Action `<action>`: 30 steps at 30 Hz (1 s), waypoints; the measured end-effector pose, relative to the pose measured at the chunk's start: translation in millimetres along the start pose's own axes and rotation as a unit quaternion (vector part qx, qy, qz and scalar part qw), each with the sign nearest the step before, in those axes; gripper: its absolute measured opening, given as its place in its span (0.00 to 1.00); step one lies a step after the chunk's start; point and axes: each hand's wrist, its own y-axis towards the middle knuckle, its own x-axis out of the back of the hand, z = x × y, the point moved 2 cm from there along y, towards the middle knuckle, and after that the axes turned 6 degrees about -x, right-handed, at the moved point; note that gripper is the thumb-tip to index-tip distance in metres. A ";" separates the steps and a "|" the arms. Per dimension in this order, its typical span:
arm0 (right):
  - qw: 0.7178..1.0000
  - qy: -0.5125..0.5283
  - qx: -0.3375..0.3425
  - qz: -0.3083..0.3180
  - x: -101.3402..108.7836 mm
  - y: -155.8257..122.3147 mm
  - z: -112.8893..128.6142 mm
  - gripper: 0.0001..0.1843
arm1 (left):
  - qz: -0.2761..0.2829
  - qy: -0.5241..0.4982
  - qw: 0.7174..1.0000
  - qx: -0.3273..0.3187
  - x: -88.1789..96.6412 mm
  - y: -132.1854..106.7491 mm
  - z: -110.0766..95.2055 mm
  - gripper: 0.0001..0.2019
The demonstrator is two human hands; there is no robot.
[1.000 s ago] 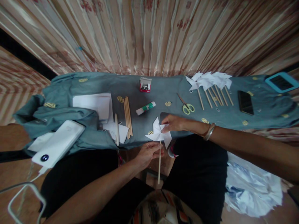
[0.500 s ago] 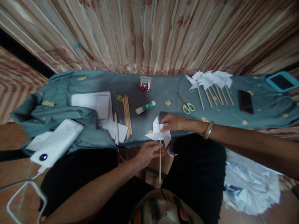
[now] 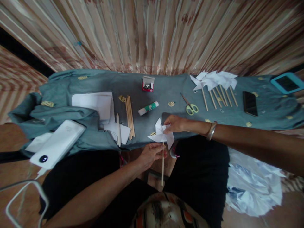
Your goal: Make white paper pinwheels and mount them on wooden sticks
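Observation:
A white paper pinwheel [image 3: 159,135] on a thin wooden stick [image 3: 162,171] is held over the near edge of the cloth. My left hand [image 3: 152,154] is closed round the stick just below the paper blades. The fingers of my right hand [image 3: 174,124] pinch a blade at the pinwheel's upper right. What is under those fingertips is hidden. Nearby on the cloth lie a glue stick [image 3: 148,108], scissors with pale green handles [image 3: 192,109] and a small open red box [image 3: 148,86] of shiny metal pieces.
Several finished pinwheels [image 3: 215,80] lie at the back right, near a dark phone [image 3: 250,103] and a blue-framed tablet [image 3: 288,83]. To the left are wooden sticks [image 3: 130,118], a stack of white paper [image 3: 92,106] and a white power bank [image 3: 58,144] with a cable. A crumpled plastic bag [image 3: 254,186] sits low right.
Both hands keep the same hold on the pinwheel and its stick. The view has shifted very slightly.

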 end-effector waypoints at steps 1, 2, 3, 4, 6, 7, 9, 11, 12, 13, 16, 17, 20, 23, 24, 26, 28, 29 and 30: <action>1.000 0.001 -0.003 0.002 0.0 0.6 0.0 0.05 | 0.000 -0.002 1.000 0.000 0.1 0.3 0.1 0.20; 1.000 0.000 -0.005 0.004 0.1 1.1 0.0 0.05 | 0.002 -0.003 1.000 0.001 0.1 0.6 0.2 0.19; 1.000 -0.001 -0.006 0.005 0.2 1.3 0.2 0.05 | 0.004 -0.005 1.000 0.001 0.0 0.9 0.3 0.19; 1.000 -0.001 -0.006 0.005 0.5 1.3 0.3 0.05 | 0.005 -0.006 1.000 0.002 0.0 1.0 0.3 0.19; 1.000 -0.003 -0.009 0.007 1.1 0.6 0.7 0.06 | 0.005 -0.007 1.000 0.003 0.0 1.0 0.2 0.20; 1.000 -0.003 -0.008 0.009 1.4 0.2 1.0 0.07 | 0.004 -0.008 1.000 0.004 0.2 0.8 0.2 0.20; 1.000 -0.006 -0.006 0.014 2.3 -0.5 1.9 0.08 | 0.005 -0.008 1.000 0.004 0.8 0.5 0.4 0.20; 1.000 -0.019 0.000 0.018 3.2 -0.5 3.3 0.08 | 0.009 -0.007 1.000 0.004 1.6 0.6 0.9 0.19; 0.999 -0.029 0.000 0.020 3.6 -0.1 3.9 0.08 | 0.009 -0.006 1.000 0.004 2.1 0.9 1.2 0.19; 0.999 -0.038 -0.001 0.022 4.1 0.4 4.6 0.08 | 0.009 -0.005 1.000 0.004 2.7 1.3 1.4 0.19; 0.998 -0.060 -0.003 0.030 5.5 2.3 6.5 0.08 | 0.000 -0.006 1.000 0.006 4.4 2.3 1.2 0.19; 0.997 -0.064 -0.003 0.032 6.0 3.0 7.0 0.08 | -0.002 -0.007 1.000 0.008 4.7 2.3 0.7 0.19; 0.997 -0.068 0.001 0.039 7.1 4.5 8.0 0.08 | -0.005 -0.006 1.000 0.015 5.0 1.5 -1.2 0.20; 0.997 -0.067 0.003 0.042 7.2 5.3 8.5 0.07 | 0.001 -0.009 1.000 0.016 3.9 0.7 -1.8 0.21; 0.997 -0.067 0.001 0.041 7.0 5.3 8.6 0.07 | 0.004 -0.013 1.000 0.015 3.2 0.7 -1.4 0.21; 0.997 -0.066 -0.004 0.039 6.5 5.2 8.9 0.07 | 0.006 -0.019 1.000 0.013 1.8 1.1 0.3 0.20; 0.997 -0.064 -0.007 0.037 6.0 4.6 9.5 0.07 | 0.006 -0.024 1.000 0.014 0.2 1.8 2.4 0.20; 0.997 -0.062 -0.008 0.035 5.9 4.3 9.8 0.07 | 0.005 -0.025 1.000 0.014 -0.5 2.1 3.3 0.20; 0.998 -0.059 -0.009 0.034 5.8 3.9 10.2 0.07 | 0.004 -0.025 1.000 0.015 -1.1 2.4 4.1 0.20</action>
